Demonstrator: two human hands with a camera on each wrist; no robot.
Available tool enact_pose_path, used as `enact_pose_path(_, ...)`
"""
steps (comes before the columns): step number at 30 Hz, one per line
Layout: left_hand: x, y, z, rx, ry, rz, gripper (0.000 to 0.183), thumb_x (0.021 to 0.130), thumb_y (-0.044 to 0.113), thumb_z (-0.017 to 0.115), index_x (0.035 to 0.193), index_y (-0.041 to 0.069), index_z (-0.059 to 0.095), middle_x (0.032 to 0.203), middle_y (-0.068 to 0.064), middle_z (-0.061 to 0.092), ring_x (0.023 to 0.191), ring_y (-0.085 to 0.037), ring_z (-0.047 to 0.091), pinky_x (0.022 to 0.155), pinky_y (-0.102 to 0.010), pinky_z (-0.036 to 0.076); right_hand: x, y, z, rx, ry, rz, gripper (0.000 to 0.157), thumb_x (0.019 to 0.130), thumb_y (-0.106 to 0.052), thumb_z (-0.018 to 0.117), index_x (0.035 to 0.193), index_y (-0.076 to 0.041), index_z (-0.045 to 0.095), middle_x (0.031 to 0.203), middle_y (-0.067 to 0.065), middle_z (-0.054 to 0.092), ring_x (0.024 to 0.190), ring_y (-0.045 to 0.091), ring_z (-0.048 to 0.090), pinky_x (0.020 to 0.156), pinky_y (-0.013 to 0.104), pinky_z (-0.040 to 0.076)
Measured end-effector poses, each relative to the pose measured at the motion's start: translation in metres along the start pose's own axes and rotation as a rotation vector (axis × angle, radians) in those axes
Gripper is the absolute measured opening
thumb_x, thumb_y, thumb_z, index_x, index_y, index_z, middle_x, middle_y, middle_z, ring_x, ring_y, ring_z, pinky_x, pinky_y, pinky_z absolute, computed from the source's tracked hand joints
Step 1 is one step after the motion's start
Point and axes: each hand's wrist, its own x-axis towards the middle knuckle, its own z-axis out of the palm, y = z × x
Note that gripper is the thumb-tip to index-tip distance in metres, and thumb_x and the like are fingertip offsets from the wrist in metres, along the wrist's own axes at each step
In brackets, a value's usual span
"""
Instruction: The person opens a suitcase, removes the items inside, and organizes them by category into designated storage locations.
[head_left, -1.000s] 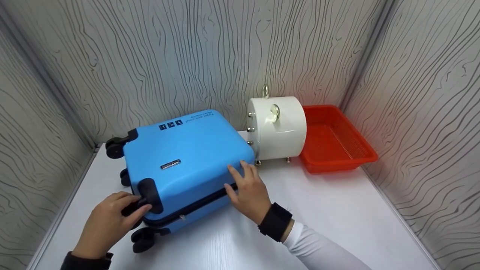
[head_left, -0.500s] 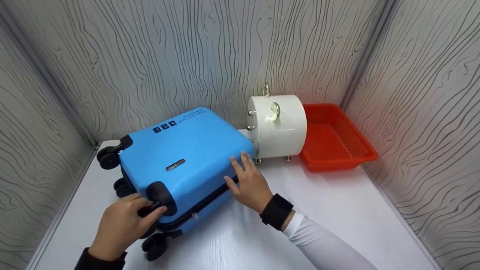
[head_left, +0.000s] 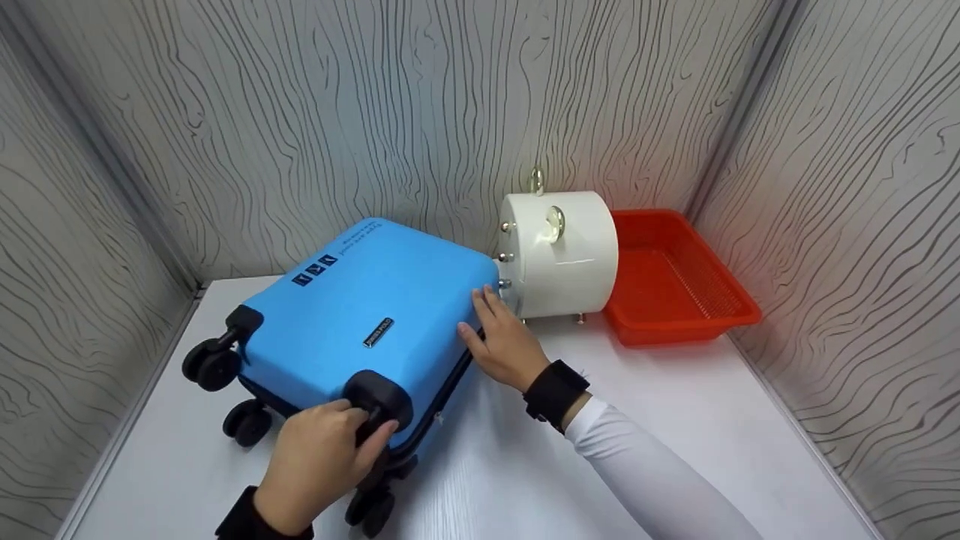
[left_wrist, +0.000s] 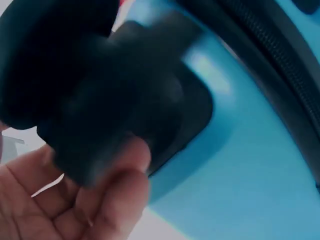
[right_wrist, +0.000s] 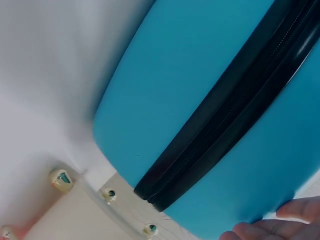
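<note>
A blue hard-shell suitcase (head_left: pixel 360 292) lies flat on the white table, its black wheels pointing toward the front left. My left hand (head_left: pixel 319 454) grips the black caster wheel at its near corner; in the left wrist view, fingers (left_wrist: pixel 125 200) curl round that dark wheel (left_wrist: pixel 100 90). Along the side nearest the white drum, my right hand (head_left: pixel 510 341) rests with fairly straight fingers on the shell's edge. The right wrist view shows the black zipper (right_wrist: pixel 225 115) running round the suitcase's side, with fingertips (right_wrist: pixel 300 210) at the shell.
Right behind the suitcase's far right corner stands a white drum (head_left: pixel 570 262) with metal rings, knobs and short feet. A red plastic basket (head_left: pixel 682 330) sits to its right. Wood-patterned panels (head_left: pixel 375 112) enclose the table (head_left: pixel 600 450) at the back and sides.
The suitcase has turned counterclockwise, its wheeled end swinging toward the front and right. My left hand has moved right with the wheel; my right hand has shifted slightly up along the edge.
</note>
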Motion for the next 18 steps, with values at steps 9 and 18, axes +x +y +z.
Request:
enact_pose_path(9, 0.014, -0.041, -0.005, -0.202, 0.15, -0.009, 0.056, 0.099, 0.015, 0.079, 0.056, 0.022, 0.044, 0.058, 0.019, 0.031, 0.053, 0.004, 0.028, 0.053, -0.019, 0.028, -0.011, -0.01, 0.008, -0.015, 0.087, -0.062, 0.064, 0.113, -0.039, 0.053, 0.162, 0.002, 0.046, 0.169, 0.03, 0.04, 0.156, 0.049, 0.041, 0.126, 0.063, 0.037)
enact_pose_path(18, 0.025, -0.132, -0.023, 0.027, 0.231, -0.275, 0.034, 0.095, 0.003, 0.065, 0.124, -0.015, 0.068, 0.118, -0.038, 0.065, 0.103, -0.058, 0.062, 0.084, -0.071, 0.05, -0.05, -0.067, 0.022, -0.107, 0.184, -0.428, 0.055, 0.11, -0.044, 0.062, 0.149, -0.004, 0.063, 0.154, 0.022, 0.058, 0.146, 0.039, 0.055, 0.119, 0.053, 0.049)
